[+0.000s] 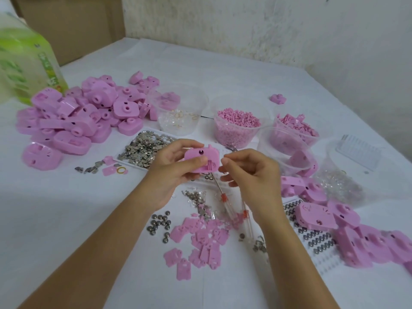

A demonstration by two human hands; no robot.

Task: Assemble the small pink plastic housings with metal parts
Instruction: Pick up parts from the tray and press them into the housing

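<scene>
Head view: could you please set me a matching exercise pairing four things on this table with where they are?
Things: 1 pink housing being worked on; 2 round metal cells; 3 green bag; 4 tub of pink pellets.
Places: a far left of the table; b centre, further back; c in the left hand; d centre, close in.
Pairs: 1-c, 2-d, 3-a, 4-b.

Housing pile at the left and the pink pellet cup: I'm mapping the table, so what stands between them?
A clear cup holding small rings, seen in the head view.
</scene>
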